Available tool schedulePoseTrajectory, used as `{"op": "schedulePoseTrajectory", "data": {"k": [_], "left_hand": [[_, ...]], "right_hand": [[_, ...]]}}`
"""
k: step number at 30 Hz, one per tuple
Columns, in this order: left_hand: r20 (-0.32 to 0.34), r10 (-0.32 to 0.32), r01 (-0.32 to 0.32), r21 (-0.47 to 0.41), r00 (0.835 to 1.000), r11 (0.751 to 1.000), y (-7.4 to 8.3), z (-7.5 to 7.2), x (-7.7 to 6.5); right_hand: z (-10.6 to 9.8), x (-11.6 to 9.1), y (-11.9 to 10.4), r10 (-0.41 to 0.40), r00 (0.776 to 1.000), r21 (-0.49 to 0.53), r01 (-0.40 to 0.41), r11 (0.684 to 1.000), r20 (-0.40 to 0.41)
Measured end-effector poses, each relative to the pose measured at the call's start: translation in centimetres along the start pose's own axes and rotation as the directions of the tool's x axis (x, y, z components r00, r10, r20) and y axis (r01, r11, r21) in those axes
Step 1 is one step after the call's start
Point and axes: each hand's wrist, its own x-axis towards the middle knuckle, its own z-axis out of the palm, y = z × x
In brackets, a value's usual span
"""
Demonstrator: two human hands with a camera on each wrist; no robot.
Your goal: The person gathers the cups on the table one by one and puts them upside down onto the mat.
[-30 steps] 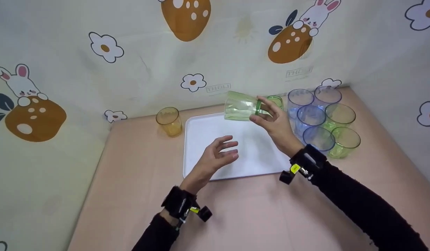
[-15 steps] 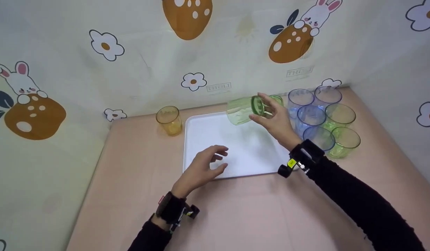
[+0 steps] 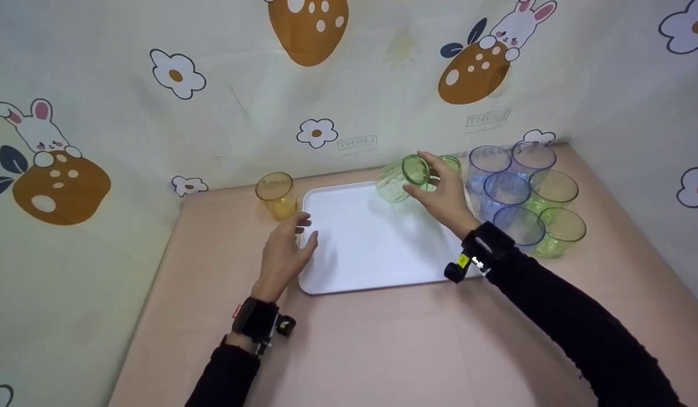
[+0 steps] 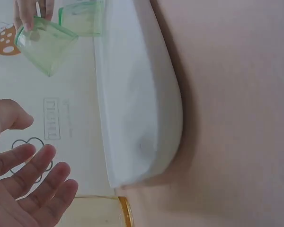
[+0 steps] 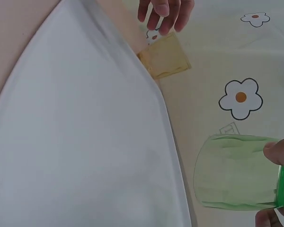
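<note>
My right hand [image 3: 439,195] pinches a green clear cup [image 3: 391,183] by its thick base, fingers and thumb on either side. The cup is tilted in the air over the back of the white tray [image 3: 371,249], its mouth pointing left and away. In the right wrist view the green cup [image 5: 239,172] shows nothing inside. My left hand [image 3: 281,251], fingers loosely bent and holding nothing, is over the tray's left edge. Just beyond its fingertips an amber cup [image 3: 275,195] stands upright on the table, left of the tray.
Several blue cups [image 3: 506,189] and green cups [image 3: 559,232] stand upright and close together right of the tray. Another green cup [image 3: 452,164] stands behind my right hand. A patterned wall covering [image 3: 241,124] rises at the table's back edge.
My left hand has moved left from over the tray toward the amber cup. The right hand has turned the green cup, so its base now faces more toward me.
</note>
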Motion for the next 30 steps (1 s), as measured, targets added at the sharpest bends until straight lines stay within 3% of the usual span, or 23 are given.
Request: {"op": "schedulePoseTrajectory", "data": {"k": [5,10,16,30], "left_hand": [[-0.028,-0.093,0.094,0.022,0.995,0.995,-1.8,-0.5,0.7],[-0.069,-0.185,0.187,0.032,0.980,0.982,-3.3,-1.1,1.2],[-0.118,-0.244,0.247,0.009,0.962,0.969,-4.7,-1.7,1.6],[-0.194,-0.408,0.399,-0.085,0.892,0.913,-6.2,-1.9,2.4]], "right_hand": [[0.4,0.5,0.4,0.015,1.000,-0.070,-0.016,0.997,-0.011],[0.7,0.6,0.6,0.027,0.999,-0.121,-0.024,0.992,0.027],[1.1,1.0,0.8,0.016,0.998,-0.167,-0.005,0.986,0.063],[1.2,1.7,0.9,0.058,0.993,-0.288,-0.027,0.957,0.099]]}}
